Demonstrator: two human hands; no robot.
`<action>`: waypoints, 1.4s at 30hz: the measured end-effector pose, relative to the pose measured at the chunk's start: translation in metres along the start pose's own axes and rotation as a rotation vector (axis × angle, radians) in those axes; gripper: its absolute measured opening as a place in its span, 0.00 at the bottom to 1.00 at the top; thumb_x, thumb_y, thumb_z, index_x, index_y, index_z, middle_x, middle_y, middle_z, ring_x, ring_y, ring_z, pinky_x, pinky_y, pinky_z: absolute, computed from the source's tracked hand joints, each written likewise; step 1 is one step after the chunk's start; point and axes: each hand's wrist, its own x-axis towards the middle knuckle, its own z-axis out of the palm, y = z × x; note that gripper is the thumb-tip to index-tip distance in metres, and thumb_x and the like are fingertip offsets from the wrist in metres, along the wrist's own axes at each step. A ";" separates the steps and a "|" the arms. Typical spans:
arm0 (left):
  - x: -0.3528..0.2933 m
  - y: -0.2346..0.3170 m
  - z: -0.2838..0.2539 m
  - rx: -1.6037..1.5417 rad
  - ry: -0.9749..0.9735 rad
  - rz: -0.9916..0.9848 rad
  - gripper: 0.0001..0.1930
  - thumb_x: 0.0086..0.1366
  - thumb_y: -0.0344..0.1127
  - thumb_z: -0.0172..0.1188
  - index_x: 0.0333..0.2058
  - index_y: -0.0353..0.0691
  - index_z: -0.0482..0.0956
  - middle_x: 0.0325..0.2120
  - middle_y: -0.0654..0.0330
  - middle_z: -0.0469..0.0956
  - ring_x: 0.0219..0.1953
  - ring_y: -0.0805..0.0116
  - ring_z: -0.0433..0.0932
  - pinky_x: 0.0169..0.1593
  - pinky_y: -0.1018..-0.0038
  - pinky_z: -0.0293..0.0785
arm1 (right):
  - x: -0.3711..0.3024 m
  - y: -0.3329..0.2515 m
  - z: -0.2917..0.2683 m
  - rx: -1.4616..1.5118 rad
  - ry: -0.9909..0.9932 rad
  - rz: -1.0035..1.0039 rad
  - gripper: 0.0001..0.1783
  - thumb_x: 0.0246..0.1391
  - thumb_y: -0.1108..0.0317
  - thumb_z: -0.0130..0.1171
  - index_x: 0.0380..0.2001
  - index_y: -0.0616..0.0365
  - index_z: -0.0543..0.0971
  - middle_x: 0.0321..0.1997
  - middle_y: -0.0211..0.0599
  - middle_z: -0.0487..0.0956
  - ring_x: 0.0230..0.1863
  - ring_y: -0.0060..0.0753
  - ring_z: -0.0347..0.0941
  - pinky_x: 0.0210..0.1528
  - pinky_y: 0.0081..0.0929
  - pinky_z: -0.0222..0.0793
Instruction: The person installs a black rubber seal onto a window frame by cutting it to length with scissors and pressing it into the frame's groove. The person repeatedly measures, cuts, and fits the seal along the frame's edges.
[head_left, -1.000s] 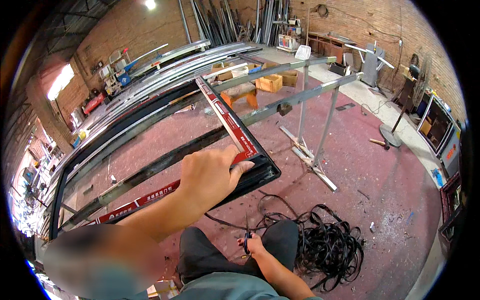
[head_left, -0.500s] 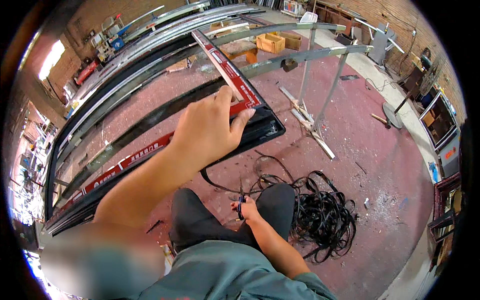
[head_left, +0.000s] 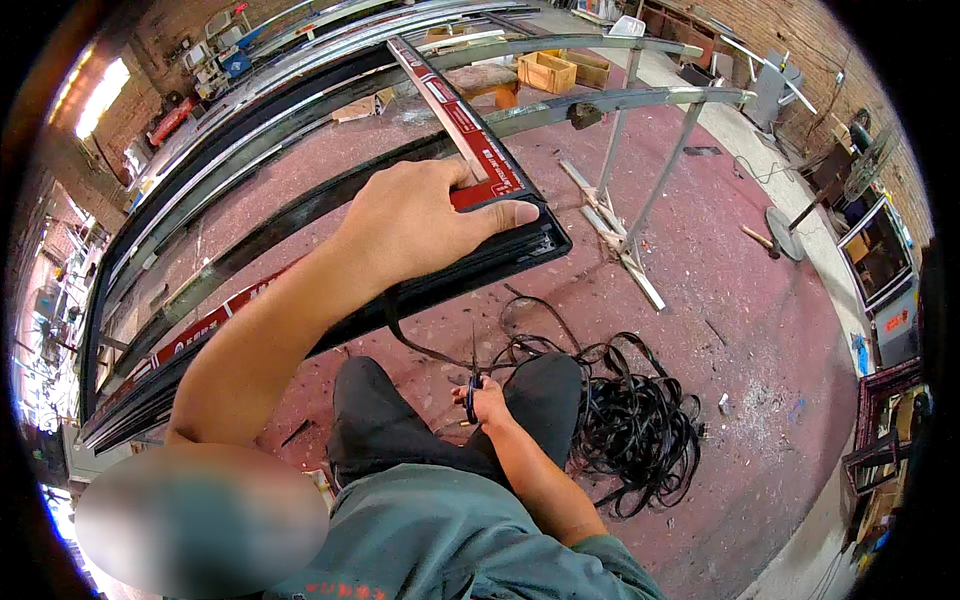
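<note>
My left hand lies over the near right corner of a black window frame covered partly with red protective film. Its fingers curl over the inner edge, and the thumb is stretched along the black profile by the corner. Low between my knees, my right hand holds a pair of scissors with dark handles, slim blades pointing away from me. A black rubber strip runs from the frame's near side past the scissors to a tangled heap of strip on the floor by my right knee.
The frame rests on curved metal rails of a stand with slanting legs. Farther off are a wooden box and long metal profiles. A hammer lies by a round metal base on the right, near glazed frames along the wall.
My left thumb has straightened and slid rightward along the frame's corner, and the hand lies flatter. The right hand with the scissors has hardly moved; the view has shifted slightly.
</note>
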 end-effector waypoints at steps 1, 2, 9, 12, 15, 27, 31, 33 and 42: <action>0.000 -0.003 0.001 -0.025 -0.011 -0.002 0.36 0.57 0.71 0.62 0.45 0.41 0.85 0.34 0.47 0.84 0.40 0.49 0.83 0.47 0.62 0.76 | -0.002 -0.002 0.002 -0.016 0.005 0.008 0.15 0.53 0.77 0.63 0.41 0.62 0.70 0.35 0.45 0.84 0.31 0.34 0.81 0.34 0.27 0.76; 0.000 -0.005 0.001 -0.051 -0.023 -0.003 0.35 0.58 0.70 0.62 0.46 0.42 0.84 0.36 0.47 0.84 0.41 0.50 0.83 0.48 0.62 0.75 | -0.004 -0.004 0.003 -0.023 0.006 0.003 0.15 0.53 0.77 0.63 0.41 0.62 0.70 0.35 0.44 0.84 0.31 0.34 0.81 0.34 0.26 0.75; 0.003 -0.004 -0.003 -0.035 -0.098 -0.059 0.33 0.61 0.69 0.58 0.49 0.45 0.84 0.42 0.48 0.84 0.47 0.49 0.82 0.53 0.61 0.75 | -0.009 -0.007 0.006 -0.050 0.001 -0.023 0.13 0.53 0.76 0.62 0.40 0.60 0.70 0.34 0.43 0.84 0.30 0.32 0.81 0.33 0.25 0.73; 0.003 0.000 0.000 0.018 -0.065 -0.066 0.34 0.62 0.70 0.57 0.48 0.42 0.84 0.38 0.48 0.84 0.43 0.48 0.83 0.50 0.61 0.75 | -0.007 -0.003 0.007 -0.023 -0.015 -0.045 0.12 0.54 0.75 0.64 0.39 0.60 0.72 0.35 0.42 0.85 0.31 0.30 0.80 0.33 0.23 0.72; 0.003 0.002 0.001 0.057 -0.053 -0.071 0.36 0.62 0.72 0.55 0.47 0.43 0.85 0.37 0.47 0.84 0.43 0.46 0.82 0.50 0.60 0.75 | -0.004 0.003 0.009 -0.035 0.050 -0.192 0.11 0.56 0.74 0.65 0.38 0.59 0.72 0.36 0.38 0.84 0.33 0.27 0.79 0.35 0.20 0.71; -0.001 0.008 -0.004 0.056 -0.060 -0.102 0.41 0.58 0.77 0.54 0.49 0.42 0.84 0.42 0.44 0.84 0.47 0.45 0.82 0.53 0.58 0.75 | -0.103 -0.097 0.078 0.124 0.118 -0.916 0.16 0.63 0.72 0.63 0.51 0.64 0.74 0.52 0.38 0.79 0.51 0.23 0.72 0.56 0.23 0.67; 0.000 0.005 -0.002 0.054 -0.060 -0.097 0.42 0.58 0.77 0.54 0.49 0.42 0.84 0.43 0.44 0.83 0.48 0.45 0.81 0.53 0.58 0.75 | -0.125 -0.125 0.104 -0.007 0.041 -1.101 0.18 0.62 0.70 0.65 0.51 0.65 0.74 0.55 0.41 0.77 0.59 0.28 0.71 0.57 0.25 0.66; 0.000 0.006 -0.003 0.046 -0.065 -0.097 0.41 0.58 0.76 0.55 0.49 0.42 0.83 0.42 0.44 0.83 0.48 0.45 0.81 0.53 0.58 0.75 | -0.128 -0.116 0.109 0.062 -0.064 -1.059 0.13 0.58 0.76 0.66 0.35 0.58 0.69 0.52 0.42 0.77 0.56 0.30 0.75 0.53 0.25 0.70; -0.004 -0.015 -0.004 -0.075 -0.091 0.088 0.27 0.66 0.58 0.59 0.51 0.41 0.80 0.43 0.44 0.83 0.48 0.45 0.81 0.53 0.60 0.74 | -0.162 -0.142 0.146 0.105 -0.224 -0.877 0.11 0.60 0.80 0.63 0.28 0.62 0.70 0.38 0.45 0.83 0.40 0.33 0.82 0.46 0.31 0.79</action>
